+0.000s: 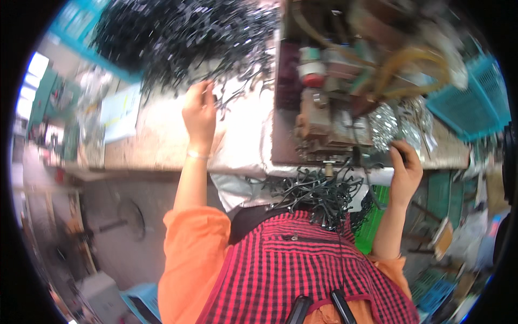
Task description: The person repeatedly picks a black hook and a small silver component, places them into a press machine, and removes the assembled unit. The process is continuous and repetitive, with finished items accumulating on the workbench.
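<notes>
My left hand [199,113] reaches forward onto the worktable [162,140] and pinches a thin black wire piece [221,102] at the near edge of a large heap of black wire pieces [178,38]. My right hand [406,168] rests at the table's front edge beside a pile of small shiny metal parts [396,121]; its fingers are curled, and whether they hold anything is hidden. Between the hands stands a brown bench machine [334,92] with yellowish hoses. A tangle of black wire pieces [324,191] lies in my lap below it.
A turquoise crate [472,100] stands at the right on the table, another turquoise crate [81,27] at the back left. A white sheet [120,110] lies left of my left hand. Green crates [377,216] sit under the table at right. Grey floor [124,227] lies to the left.
</notes>
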Demonstrator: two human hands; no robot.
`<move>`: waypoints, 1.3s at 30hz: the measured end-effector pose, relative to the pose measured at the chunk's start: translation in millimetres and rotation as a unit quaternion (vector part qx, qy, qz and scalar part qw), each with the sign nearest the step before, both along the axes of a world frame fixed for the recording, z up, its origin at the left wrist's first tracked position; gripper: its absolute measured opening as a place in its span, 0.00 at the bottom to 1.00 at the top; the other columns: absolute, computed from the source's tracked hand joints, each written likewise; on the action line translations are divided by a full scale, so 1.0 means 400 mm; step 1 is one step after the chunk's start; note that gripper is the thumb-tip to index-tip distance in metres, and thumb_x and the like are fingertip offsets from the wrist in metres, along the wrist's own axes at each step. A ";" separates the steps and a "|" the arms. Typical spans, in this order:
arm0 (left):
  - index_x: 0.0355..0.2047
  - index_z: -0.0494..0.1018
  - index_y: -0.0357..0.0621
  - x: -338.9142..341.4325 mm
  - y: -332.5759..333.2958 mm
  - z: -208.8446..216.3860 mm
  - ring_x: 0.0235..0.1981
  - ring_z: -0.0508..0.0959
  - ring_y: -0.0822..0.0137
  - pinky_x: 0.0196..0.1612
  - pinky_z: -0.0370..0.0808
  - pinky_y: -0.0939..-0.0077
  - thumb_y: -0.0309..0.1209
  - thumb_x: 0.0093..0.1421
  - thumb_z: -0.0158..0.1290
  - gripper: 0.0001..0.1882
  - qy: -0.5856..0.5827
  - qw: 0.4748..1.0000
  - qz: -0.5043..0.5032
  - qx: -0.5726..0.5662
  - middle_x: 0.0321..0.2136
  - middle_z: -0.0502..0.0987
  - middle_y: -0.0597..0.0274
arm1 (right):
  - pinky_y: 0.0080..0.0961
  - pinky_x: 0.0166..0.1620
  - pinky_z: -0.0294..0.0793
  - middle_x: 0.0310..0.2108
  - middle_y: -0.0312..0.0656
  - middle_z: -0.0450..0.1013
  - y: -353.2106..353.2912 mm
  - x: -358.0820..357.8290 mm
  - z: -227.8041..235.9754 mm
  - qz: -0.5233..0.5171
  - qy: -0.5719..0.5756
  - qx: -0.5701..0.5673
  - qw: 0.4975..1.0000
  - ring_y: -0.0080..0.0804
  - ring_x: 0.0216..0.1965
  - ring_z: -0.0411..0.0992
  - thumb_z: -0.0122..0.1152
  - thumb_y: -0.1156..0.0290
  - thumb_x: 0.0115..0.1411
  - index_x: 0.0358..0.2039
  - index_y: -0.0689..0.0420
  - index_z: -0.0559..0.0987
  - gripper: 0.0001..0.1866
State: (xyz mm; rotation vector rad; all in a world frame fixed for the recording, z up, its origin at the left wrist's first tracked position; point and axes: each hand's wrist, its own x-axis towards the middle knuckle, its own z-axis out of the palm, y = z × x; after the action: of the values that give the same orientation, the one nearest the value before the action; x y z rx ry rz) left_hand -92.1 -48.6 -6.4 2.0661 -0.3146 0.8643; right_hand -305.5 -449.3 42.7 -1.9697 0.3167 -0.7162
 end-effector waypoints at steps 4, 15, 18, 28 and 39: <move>0.39 0.76 0.35 0.013 -0.033 0.026 0.30 0.80 0.70 0.36 0.75 0.77 0.27 0.72 0.51 0.07 0.006 0.999 -0.027 -0.027 0.28 0.78 0.61 | 0.25 0.48 0.75 0.35 0.40 0.81 0.096 0.117 0.138 0.103 -0.033 0.005 0.994 0.28 0.41 0.79 0.67 0.79 0.56 0.37 0.62 0.84 0.08; 0.49 0.69 0.42 -0.175 -0.209 0.283 0.41 0.71 0.71 0.41 0.71 0.74 0.36 0.76 0.44 0.11 0.125 0.795 -0.405 -0.434 0.41 0.72 0.58 | 0.20 0.46 0.74 0.35 0.39 0.80 0.169 0.192 0.107 0.159 -0.047 0.273 0.948 0.21 0.41 0.76 0.69 0.81 0.54 0.49 0.64 0.75 0.21; 0.51 0.67 0.39 -0.206 -0.279 0.381 0.41 0.77 0.65 0.49 0.78 0.68 0.27 0.71 0.52 0.12 -0.050 0.881 -0.382 -0.275 0.43 0.75 0.52 | 0.20 0.47 0.73 0.34 0.38 0.80 0.205 0.182 0.147 0.165 -0.060 0.351 0.920 0.21 0.41 0.76 0.68 0.81 0.55 0.50 0.64 0.75 0.21; 0.35 0.80 0.41 -0.241 -0.346 0.310 0.20 0.73 0.67 0.21 0.68 0.74 0.18 0.44 0.67 0.15 -0.210 0.871 -0.442 0.035 0.40 0.84 0.48 | 0.47 0.64 0.68 0.55 0.54 0.75 0.023 0.111 0.022 -0.093 0.045 -0.296 0.949 0.55 0.63 0.67 0.71 0.70 0.51 0.41 0.53 0.85 0.15; 0.30 0.76 0.43 -0.246 -0.401 0.318 0.20 0.73 0.68 0.20 0.70 0.75 0.25 0.49 0.65 0.09 -0.264 0.826 -0.456 0.199 0.38 0.82 0.59 | 0.33 0.51 0.75 0.41 0.44 0.81 -0.072 0.142 -0.079 -0.130 0.031 -0.200 0.971 0.42 0.46 0.78 0.70 0.70 0.56 0.35 0.57 0.84 0.08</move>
State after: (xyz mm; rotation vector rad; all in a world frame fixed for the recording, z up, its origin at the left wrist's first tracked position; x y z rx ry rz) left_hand -190.4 -209.1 120.9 1.6343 -1.7470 0.7505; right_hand -248.6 -478.2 11.0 -2.3631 0.5079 -0.9447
